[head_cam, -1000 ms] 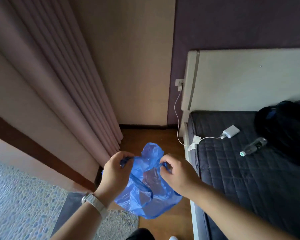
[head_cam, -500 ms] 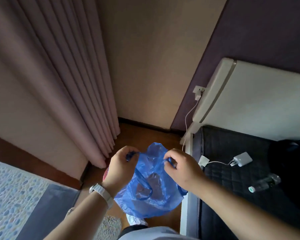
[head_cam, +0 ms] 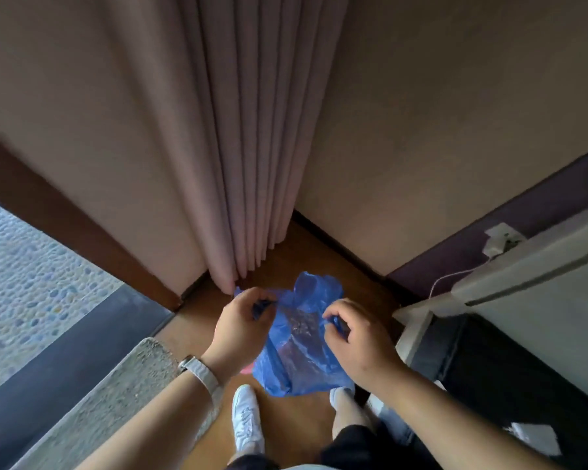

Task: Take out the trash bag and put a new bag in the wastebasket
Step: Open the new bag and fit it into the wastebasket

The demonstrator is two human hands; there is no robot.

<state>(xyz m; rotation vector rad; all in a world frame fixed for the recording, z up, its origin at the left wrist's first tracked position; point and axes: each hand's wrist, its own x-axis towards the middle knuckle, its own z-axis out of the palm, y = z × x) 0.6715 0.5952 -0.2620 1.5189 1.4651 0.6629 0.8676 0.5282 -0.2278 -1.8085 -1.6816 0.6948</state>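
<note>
In a bedroom corner, I hold a blue trash bag (head_cam: 296,340) between both hands (head_cam: 240,325), clear of the wooden floor (head_cam: 286,432) and just in front of the foot of a pink curtain (head_cam: 238,164). My left hand, a pale watch (head_cam: 202,373) at its wrist, pinches a dark, twisted strand of the bag's top edge between thumb and fingertips; my right hand (head_cam: 357,337) is curled shut on a matching strand on the opposite side. The two grips sit at about the same height, a short way apart, with the film stretched loosely between them and a flap of plastic standing up behind.

The bag hangs straight down from the hands, its long axis vertical, its bulging bottom just above my white shoes (head_cam: 246,418). Something darker shows through the translucent film, though I cannot tell what it is. Neither hand is nearer: the bag lies squarely between them, so I judge the coming move to be two-handed, drawing the strands toward each other to close or knot the mouth.

No wastebasket is in view, unless the sliver of pink (head_cam: 248,368) under the bag belongs to one; I cannot tell. A bed frame (head_cam: 418,334) stands to my right, with a white cable (head_cam: 445,281) trailing down beside it.
</note>
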